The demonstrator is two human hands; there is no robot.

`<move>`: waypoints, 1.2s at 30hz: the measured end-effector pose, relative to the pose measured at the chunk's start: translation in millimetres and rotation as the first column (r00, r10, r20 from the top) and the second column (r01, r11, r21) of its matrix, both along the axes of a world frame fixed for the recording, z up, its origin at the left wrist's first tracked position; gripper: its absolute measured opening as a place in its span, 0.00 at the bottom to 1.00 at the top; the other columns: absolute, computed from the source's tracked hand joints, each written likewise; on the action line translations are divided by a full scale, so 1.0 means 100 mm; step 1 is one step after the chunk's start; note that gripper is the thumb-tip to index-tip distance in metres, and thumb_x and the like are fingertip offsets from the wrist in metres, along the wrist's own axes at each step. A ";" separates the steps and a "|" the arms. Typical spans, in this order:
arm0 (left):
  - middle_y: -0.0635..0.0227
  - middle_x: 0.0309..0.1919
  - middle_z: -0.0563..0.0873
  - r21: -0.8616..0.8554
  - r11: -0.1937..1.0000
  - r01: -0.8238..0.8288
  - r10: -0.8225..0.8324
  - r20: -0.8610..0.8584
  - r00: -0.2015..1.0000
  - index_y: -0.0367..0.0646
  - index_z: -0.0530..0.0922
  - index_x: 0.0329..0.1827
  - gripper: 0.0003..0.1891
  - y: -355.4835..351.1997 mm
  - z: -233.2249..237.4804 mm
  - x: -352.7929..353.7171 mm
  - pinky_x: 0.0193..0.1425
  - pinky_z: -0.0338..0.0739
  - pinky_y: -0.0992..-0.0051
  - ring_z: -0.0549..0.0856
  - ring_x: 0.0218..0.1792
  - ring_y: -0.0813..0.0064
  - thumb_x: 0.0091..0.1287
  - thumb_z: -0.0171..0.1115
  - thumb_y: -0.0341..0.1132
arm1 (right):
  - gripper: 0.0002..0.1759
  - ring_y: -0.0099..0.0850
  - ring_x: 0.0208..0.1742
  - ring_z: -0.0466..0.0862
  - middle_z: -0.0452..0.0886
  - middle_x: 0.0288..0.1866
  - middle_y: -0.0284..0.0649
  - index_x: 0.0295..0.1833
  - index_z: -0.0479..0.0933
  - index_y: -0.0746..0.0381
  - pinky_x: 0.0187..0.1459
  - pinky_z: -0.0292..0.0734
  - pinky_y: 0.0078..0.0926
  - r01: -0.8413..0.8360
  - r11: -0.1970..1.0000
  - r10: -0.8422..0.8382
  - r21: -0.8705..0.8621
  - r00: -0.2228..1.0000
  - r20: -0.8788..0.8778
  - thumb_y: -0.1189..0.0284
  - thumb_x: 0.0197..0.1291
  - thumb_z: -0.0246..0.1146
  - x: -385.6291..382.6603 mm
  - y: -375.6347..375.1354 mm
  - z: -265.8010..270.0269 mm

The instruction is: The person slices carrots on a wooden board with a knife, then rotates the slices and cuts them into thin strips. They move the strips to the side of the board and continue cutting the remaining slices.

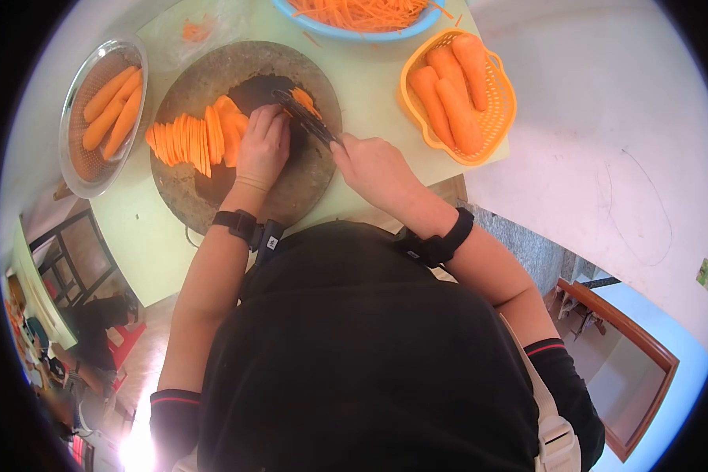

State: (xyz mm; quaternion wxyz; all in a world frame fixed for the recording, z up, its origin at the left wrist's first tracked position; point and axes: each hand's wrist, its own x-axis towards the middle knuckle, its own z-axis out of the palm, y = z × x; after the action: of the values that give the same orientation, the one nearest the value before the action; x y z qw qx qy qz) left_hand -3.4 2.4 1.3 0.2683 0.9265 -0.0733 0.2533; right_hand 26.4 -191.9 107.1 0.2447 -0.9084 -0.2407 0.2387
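On a round, dark-stained cutting board [311, 185], a row of overlapping carrot slices [182, 141] fans out to the left. My left hand [263, 148] presses on the right end of this row with its fingers curled and drawn together; the fingertips are partly hidden. A dark-bladed knife [313, 122] is gripped in my right hand [374, 169], its blade slanting up and left close beside my left fingers. Just past the blade lies a small heap of cut carrot shreds [304, 100].
At left, a metal oval basket [68, 145] holds several whole carrots. A yellow plastic basket [495, 118] with several peeled carrots stands at right. Beyond the board, a blue basin [354, 34] is full of shredded carrot, near a clear plastic bag [165, 43]. A person's arm [86, 374] shows at lower left.
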 end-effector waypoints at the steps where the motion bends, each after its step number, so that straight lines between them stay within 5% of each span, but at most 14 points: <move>1: 0.62 0.45 0.81 0.000 1.000 -0.001 0.001 -0.001 1.000 0.34 0.80 0.41 0.10 0.00 0.00 0.00 0.52 0.79 0.66 0.81 0.49 0.60 0.56 0.64 0.20 | 0.17 0.57 0.30 0.80 0.79 0.25 0.56 0.39 0.74 0.66 0.35 0.75 0.53 0.001 1.000 -0.001 -0.002 1.000 0.002 0.63 0.73 0.50 0.00 0.00 0.00; 25: 0.62 0.46 0.82 0.005 1.000 -0.003 0.003 -0.004 1.000 0.35 0.81 0.43 0.11 0.01 0.02 -0.01 0.53 0.79 0.67 0.81 0.50 0.60 0.56 0.64 0.21 | 0.15 0.50 0.25 0.83 0.80 0.20 0.50 0.36 0.73 0.66 0.29 0.79 0.46 -0.077 0.994 0.089 -0.076 0.980 0.178 0.65 0.71 0.52 -0.07 0.09 -0.09; 34: 0.59 0.47 0.81 -0.183 0.982 0.035 -0.033 0.014 0.999 0.36 0.78 0.40 0.07 0.02 0.04 -0.01 0.51 0.78 0.66 0.81 0.49 0.56 0.59 0.63 0.21 | 0.18 0.53 0.28 0.83 0.81 0.24 0.53 0.36 0.75 0.65 0.33 0.79 0.49 0.029 0.998 -0.019 -0.061 0.989 0.146 0.62 0.71 0.52 -0.02 0.05 -0.14; 36: 0.59 0.47 0.81 -0.305 0.952 -0.016 0.008 -0.027 1.000 0.34 0.79 0.41 0.06 0.06 0.02 0.01 0.50 0.81 0.72 0.82 0.50 0.66 0.63 0.64 0.21 | 0.19 0.53 0.30 0.83 0.81 0.25 0.53 0.36 0.76 0.65 0.34 0.79 0.49 0.045 0.996 -0.035 -0.080 0.992 0.118 0.61 0.72 0.52 0.00 0.05 -0.14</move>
State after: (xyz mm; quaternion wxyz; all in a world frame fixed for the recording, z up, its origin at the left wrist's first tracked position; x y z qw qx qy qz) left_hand -2.7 8.0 3.2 0.4076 0.8776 -0.0240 0.2513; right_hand 26.0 -187.1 93.5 0.1973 -0.9348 -0.2261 0.1900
